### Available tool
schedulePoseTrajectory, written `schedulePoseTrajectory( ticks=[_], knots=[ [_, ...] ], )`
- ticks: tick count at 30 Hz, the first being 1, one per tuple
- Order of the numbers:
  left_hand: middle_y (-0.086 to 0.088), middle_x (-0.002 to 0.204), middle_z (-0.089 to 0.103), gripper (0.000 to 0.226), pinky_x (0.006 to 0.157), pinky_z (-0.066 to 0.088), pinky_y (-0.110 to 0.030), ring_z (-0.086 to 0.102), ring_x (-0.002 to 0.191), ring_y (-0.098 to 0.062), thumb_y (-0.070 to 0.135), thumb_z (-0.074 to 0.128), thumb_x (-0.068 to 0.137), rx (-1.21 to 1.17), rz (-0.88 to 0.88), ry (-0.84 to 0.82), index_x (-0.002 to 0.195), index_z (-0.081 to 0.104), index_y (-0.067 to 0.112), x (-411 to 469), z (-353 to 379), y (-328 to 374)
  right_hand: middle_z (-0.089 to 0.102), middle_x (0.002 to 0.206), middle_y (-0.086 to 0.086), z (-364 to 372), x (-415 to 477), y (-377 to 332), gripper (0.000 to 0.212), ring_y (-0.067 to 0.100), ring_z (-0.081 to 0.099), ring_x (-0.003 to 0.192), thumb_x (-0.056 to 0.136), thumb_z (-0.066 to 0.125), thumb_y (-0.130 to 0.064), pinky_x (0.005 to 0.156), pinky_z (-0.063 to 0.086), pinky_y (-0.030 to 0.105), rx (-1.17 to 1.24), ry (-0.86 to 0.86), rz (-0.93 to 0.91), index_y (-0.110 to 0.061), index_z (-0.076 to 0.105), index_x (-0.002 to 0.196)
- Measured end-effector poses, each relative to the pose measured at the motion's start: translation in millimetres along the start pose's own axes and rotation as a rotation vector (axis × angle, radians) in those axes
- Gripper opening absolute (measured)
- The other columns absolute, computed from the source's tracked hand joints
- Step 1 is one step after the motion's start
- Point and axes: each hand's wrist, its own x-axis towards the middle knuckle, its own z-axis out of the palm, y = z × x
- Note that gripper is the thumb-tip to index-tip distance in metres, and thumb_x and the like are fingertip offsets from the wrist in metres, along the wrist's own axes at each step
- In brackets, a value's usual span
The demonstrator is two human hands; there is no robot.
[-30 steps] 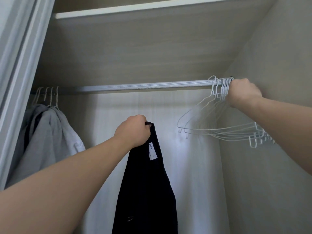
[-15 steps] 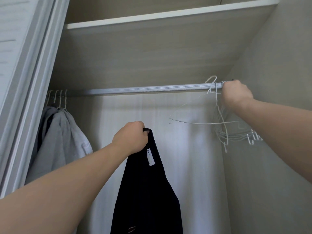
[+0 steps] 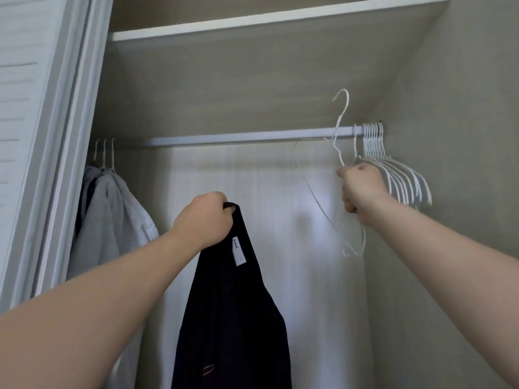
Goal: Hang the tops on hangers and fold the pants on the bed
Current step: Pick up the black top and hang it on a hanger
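Wardrobe interior: louvred door (image 3: 28,108) upper left, shelf (image 3: 252,22) above rod (image 3: 238,137). Black top (image 3: 230,318) at bottom centre, cut off at the frame edge, its top edge gripped by left hand (image 3: 203,220). Right hand (image 3: 361,189) fisted round white wire hanger (image 3: 341,122), hook above rod, lower wire blurred. Spare hangers (image 3: 393,169) bunched at rod's right end; grey hoodie (image 3: 112,220) hangs at left.

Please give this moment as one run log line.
left hand: grips black top | right hand: grips white hanger, off rod | top not yet hung
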Motion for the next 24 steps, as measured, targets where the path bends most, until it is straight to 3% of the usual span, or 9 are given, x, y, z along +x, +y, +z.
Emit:
schedulePoseTrajectory(
  ticks=[4, 7, 9, 13, 17, 21, 24],
  knots=[
    [-0.002, 0.073, 0.057, 0.032, 0.06, 0.037, -0.032, 0.058, 0.076, -0.03, 0.029, 0.051, 0.101, 0.003, -0.007, -0.008, 0.071, 0.051, 0.017, -16, -11, 6, 0.038, 0.066, 0.006, 24, -12, 6, 0.02, 0.015, 0.03, 0.044, 0.095, 0.062, -0.022, 0.04, 0.025, 0.018, -0.024, -0.172, 0.11, -0.013, 0.047, 0.088],
    [-0.001, 0.079, 0.059, 0.032, 0.056, 0.034, -0.031, 0.058, 0.078, -0.026, 0.03, 0.051, 0.1, -0.015, -0.01, 0.024, 0.069, 0.052, 0.022, -33, -11, 9, 0.038, 0.067, 0.006, 44, -22, 9, 0.018, 0.017, 0.03, 0.047, 0.098, 0.058, -0.022, 0.037, 0.026, 0.017, -0.049, -0.185, 0.18, -0.01, 0.047, 0.089],
    [0.0, 0.088, 0.057, 0.03, 0.057, 0.034, -0.031, 0.058, 0.081, -0.025, 0.032, 0.051, 0.101, 0.0, -0.016, 0.03, 0.072, 0.056, 0.024, -45, -10, 9, 0.038, 0.068, 0.006, 51, -37, 14, 0.009, 0.018, 0.03, 0.049, 0.098, 0.05, -0.016, 0.041, 0.026, 0.02, -0.081, -0.113, 0.143, -0.013, 0.048, 0.091],
    [0.0, 0.069, 0.061, 0.032, 0.054, 0.037, -0.028, 0.059, 0.07, -0.021, 0.028, 0.054, 0.1, -0.093, -0.062, -0.04, 0.072, 0.062, 0.016, -63, -7, 11, 0.035, 0.062, -0.001, 40, -74, 15, 0.026, 0.018, 0.029, 0.049, 0.099, 0.048, -0.019, 0.046, 0.026, 0.023, -0.062, -0.07, 0.008, -0.018, 0.04, 0.074],
    [-0.005, 0.065, 0.058, 0.032, 0.047, 0.041, -0.026, 0.063, 0.063, -0.025, 0.023, 0.055, 0.1, -0.166, -0.106, -0.073, 0.074, 0.063, 0.005, -81, -14, 31, 0.046, 0.061, -0.007, 13, -115, -7, 0.017, 0.013, 0.04, 0.056, 0.097, 0.049, -0.018, 0.053, 0.031, 0.026, 0.033, -0.101, -0.066, -0.02, 0.06, 0.085],
    [-0.009, 0.059, 0.055, 0.034, 0.033, 0.043, -0.022, 0.059, 0.037, -0.019, 0.022, 0.057, 0.098, -0.282, -0.185, -0.09, 0.075, 0.064, -0.002, -102, -27, 62, 0.042, 0.04, -0.017, -21, -162, -24, 0.028, 0.003, 0.037, 0.039, 0.095, 0.047, -0.014, 0.049, 0.03, 0.023, 0.057, -0.12, -0.11, -0.027, 0.067, 0.08],
    [-0.006, 0.056, 0.054, 0.035, 0.035, 0.044, -0.021, 0.057, 0.036, -0.019, 0.023, 0.059, 0.097, -0.334, -0.233, -0.069, 0.068, 0.063, 0.003, -127, -42, 90, 0.04, 0.039, -0.016, -53, -202, -27, 0.028, 0.005, 0.036, 0.036, 0.096, 0.048, -0.017, 0.05, 0.03, 0.023, 0.083, -0.144, -0.138, -0.028, 0.07, 0.082]
  ],
)
